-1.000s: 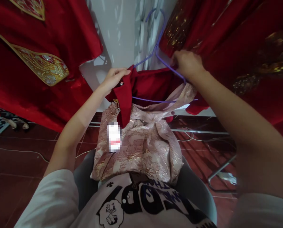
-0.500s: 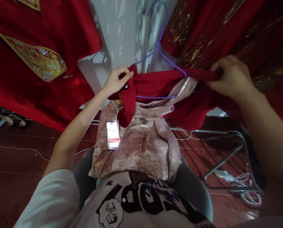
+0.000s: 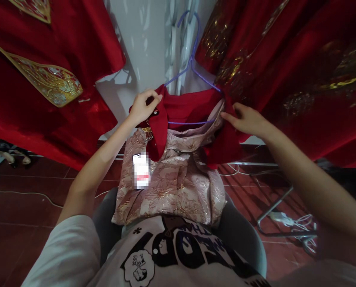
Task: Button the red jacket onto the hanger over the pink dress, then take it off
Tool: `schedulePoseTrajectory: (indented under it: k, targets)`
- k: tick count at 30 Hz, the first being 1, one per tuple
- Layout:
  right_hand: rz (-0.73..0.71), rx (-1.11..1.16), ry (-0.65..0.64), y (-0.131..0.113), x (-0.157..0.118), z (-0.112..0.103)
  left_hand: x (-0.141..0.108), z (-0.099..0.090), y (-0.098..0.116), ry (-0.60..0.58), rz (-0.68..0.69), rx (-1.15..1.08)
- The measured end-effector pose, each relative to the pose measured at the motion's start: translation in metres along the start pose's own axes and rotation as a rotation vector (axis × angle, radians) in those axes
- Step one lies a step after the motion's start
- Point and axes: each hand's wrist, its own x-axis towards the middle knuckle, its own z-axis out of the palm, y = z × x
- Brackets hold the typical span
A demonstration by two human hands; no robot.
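A red garment [image 3: 192, 103] with gold trim and beads drapes over a purple hanger [image 3: 192, 59]. My left hand [image 3: 146, 105] pinches its left edge beside a dark button. At the hanger's other end, my right hand [image 3: 245, 118] grips the red cloth near the hanger's shoulder, thumb and fingers drawn together. Beneath the red cloth, a pink and gold brocade dress [image 3: 178, 187] hangs from the hanger and spreads across my lap. A phone [image 3: 141, 171] with a lit, blurred screen lies on the brocade, below my left hand.
Red embroidered garments hang at the left [image 3: 85, 36] and the right [image 3: 300, 71]. A metal frame [image 3: 275, 205] and white cables [image 3: 297, 223] are on the tiled floor at right. I sit on a grey chair [image 3: 246, 239].
My right hand has moved inward to the left, bringing the red cloth in against the hanger's right shoulder. My left hand keeps its pinch, and the hanger has shifted slightly left and down.
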Motion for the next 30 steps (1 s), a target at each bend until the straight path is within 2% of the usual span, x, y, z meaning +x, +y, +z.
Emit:
schedulePoseTrajectory:
  k: [4, 7, 11, 13, 16, 19, 22, 24, 26, 30]
  targets:
    - [-0.129, 0.111, 0.085, -0.025, 0.001, 0.028, -0.003, 0.003, -0.003, 0.024, 0.010, 0.020]
    - [-0.202, 0.217, 0.028, -0.058, -0.016, 0.042, -0.001, 0.002, -0.008, 0.040, 0.006, 0.012]
    - [-0.298, 0.257, -0.067, -0.087, -0.037, 0.046, -0.002, 0.002, -0.012, 0.041, 0.035, 0.042]
    - [-0.296, 0.231, -0.071, -0.089, -0.038, 0.044, -0.010, 0.004, -0.008, 0.099, 0.066, 0.113]
    - [-0.260, 0.180, 0.027, -0.082, -0.031, 0.045, -0.028, 0.011, 0.007, 0.188, 0.104, 0.198]
    - [-0.327, 0.170, 0.122, -0.079, -0.021, 0.055, -0.044, 0.026, 0.028, 0.099, 0.129, 0.123]
    - [-0.523, 0.271, 0.179, -0.084, -0.012, 0.074, -0.048, 0.045, 0.044, -0.025, 0.145, -0.028]
    - [-0.607, 0.366, 0.210, -0.089, -0.007, 0.087, -0.045, 0.054, 0.049, -0.038, 0.114, -0.110]
    - [-0.602, 0.442, 0.214, -0.092, -0.001, 0.095, -0.042, 0.059, 0.047, -0.019, 0.051, -0.178]
    - [-0.496, 0.650, 0.181, -0.087, 0.005, 0.103, -0.043, 0.061, 0.035, -0.031, -0.060, -0.296]
